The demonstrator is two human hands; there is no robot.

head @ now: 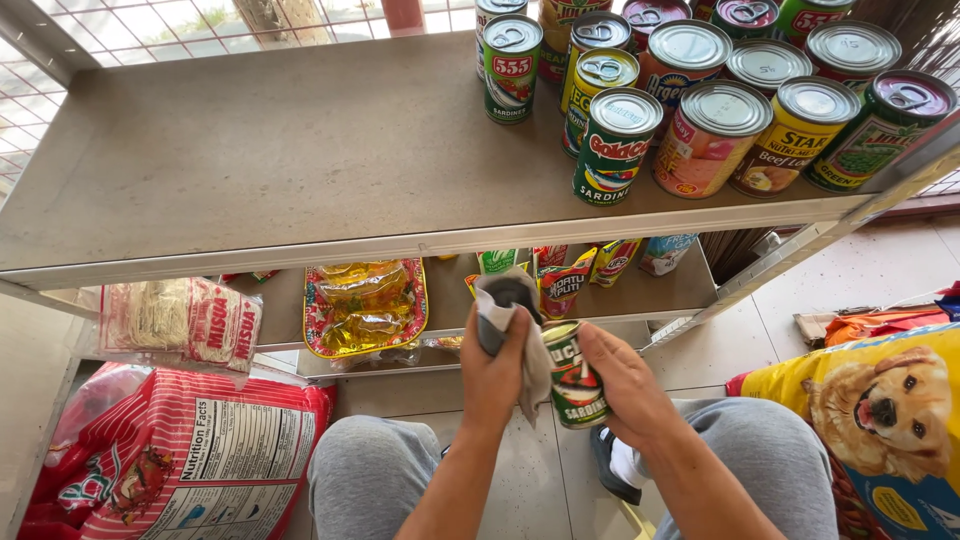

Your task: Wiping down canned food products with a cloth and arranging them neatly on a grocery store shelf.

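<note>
Seen from above, seated low on a pale tiled floor in front of a metal-framed shelf unit with a wire grid behind it. Top shelf board grey-brown, matt and mostly bare on its left half; at its right end, a tight cluster of upright tin cans, cylindrical, with shiny ribbed or pull-tab lids and paper labels in green, yellow and red. Lower shelf carrying small upright sachets, a crinkled clear bag of yellow goods with a red patterned edge, and a clear packet of thin pale noodles at the left. On the floor at the left, a large red and white plastic sack; at the right edge, a big glossy yellow bag picturing a dog. Grey trouser knees at the bottom. Between the knees, just below the lower shelf edge, a small green-labelled can, tilted, its round lid facing up and left. Right hand wrapped around the can's side. Left hand closed on a soft grey-and-white cloth, bunched above the fist and hanging beside the can, touching it.
</note>
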